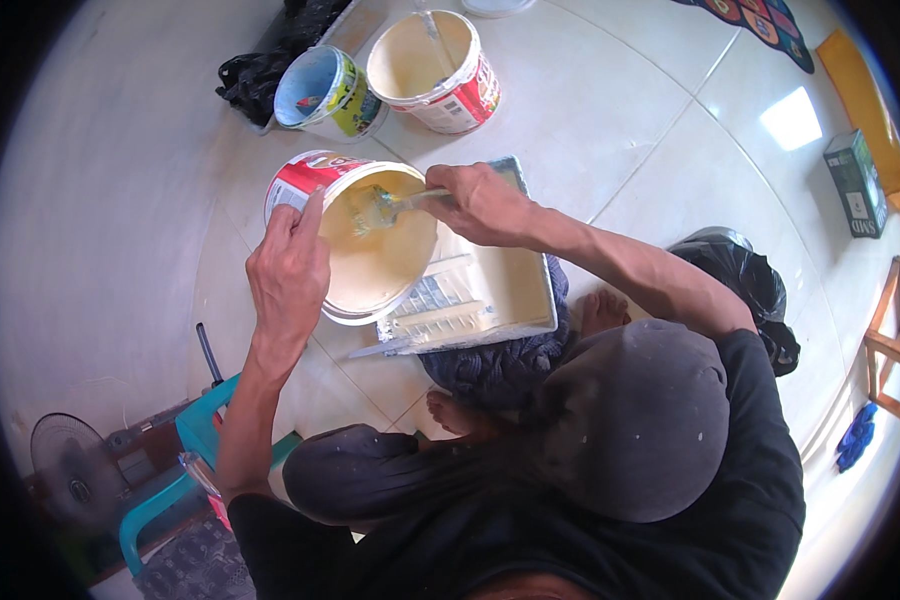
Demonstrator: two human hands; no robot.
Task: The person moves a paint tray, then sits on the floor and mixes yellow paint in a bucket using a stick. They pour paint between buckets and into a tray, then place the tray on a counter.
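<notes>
My left hand (288, 265) is closed on the rim of a white and red paint bucket (300, 178), which tilts toward the paint tray. Cream paint coats the inside of the bucket. Closed around a handle, my right hand (480, 205) holds a paint-smeared paintbrush (382, 210) with its head inside the bucket, near the inner wall. Under the bucket's lower side sits the paint tray (542, 255), holding cream paint, with a ribbed slope partly coated. A dark cloth (505, 370) lies beneath and beside the tray.
Behind stand a cream-smeared bucket (460, 108) and a smaller bucket with a blue inside (355, 105). Black plastic bags lie at the back left (255, 85) and right (745, 275). A dark green box (855, 185) stands far right; a fan (75, 460) is lower left.
</notes>
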